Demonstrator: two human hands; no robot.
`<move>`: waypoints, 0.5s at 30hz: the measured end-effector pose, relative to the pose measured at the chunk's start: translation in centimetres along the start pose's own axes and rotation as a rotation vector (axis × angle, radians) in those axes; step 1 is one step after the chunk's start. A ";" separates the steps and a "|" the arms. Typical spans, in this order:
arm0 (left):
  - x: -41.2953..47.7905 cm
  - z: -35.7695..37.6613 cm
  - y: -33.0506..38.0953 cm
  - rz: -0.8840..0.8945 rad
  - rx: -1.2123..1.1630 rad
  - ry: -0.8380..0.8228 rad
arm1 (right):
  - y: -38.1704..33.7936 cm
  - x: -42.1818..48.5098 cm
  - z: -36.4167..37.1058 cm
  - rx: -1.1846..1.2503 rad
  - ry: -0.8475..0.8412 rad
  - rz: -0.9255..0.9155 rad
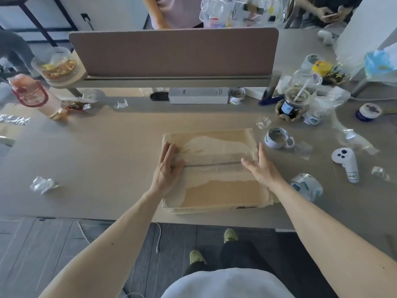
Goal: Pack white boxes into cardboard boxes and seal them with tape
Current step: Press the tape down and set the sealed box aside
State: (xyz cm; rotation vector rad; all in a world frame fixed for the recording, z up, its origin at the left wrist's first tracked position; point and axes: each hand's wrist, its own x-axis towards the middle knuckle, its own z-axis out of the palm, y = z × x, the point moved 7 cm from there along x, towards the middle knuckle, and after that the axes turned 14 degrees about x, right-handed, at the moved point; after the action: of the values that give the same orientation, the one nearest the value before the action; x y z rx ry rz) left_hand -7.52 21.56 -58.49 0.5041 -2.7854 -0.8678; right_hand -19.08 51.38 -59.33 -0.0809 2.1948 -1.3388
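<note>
We record one brown cardboard box, shallow, flaps closed, lying flat, centre seam running 9 to 3 o'clock, glossy clear tape along it, tape roll at its 2 o'clock, second roll at 3 o'clock.

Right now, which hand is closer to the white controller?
The right hand. It presses the right side of the cardboard box, with the white controller further right. The left hand presses the box's left side, farther off.

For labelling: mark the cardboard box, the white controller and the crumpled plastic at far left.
cardboard box (225, 192): head view, near flap.
white controller (341, 155): head view, round top.
crumpled plastic (43, 184): head view, its middle.
</note>
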 end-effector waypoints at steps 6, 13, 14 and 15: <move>-0.2 -0.4 0.0 -0.025 0.022 0.000 | -0.9 0.0 0.4 -0.083 0.089 -0.191; -0.8 -0.2 0.9 -0.080 0.202 -0.155 | -2.3 0.3 1.3 -0.414 -0.001 -0.377; -0.8 -0.3 0.7 -0.094 0.196 -0.145 | -2.5 0.5 1.3 -0.434 -0.021 -0.382; -1.0 -0.4 0.6 -0.111 0.184 -0.132 | -2.9 0.7 1.4 -0.448 -0.041 -0.394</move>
State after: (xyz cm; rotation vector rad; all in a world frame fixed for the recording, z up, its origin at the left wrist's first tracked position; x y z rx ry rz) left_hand -6.68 22.23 -57.90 0.6582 -3.0006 -0.6920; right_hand -19.69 48.57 -57.67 -0.7332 2.4883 -0.9898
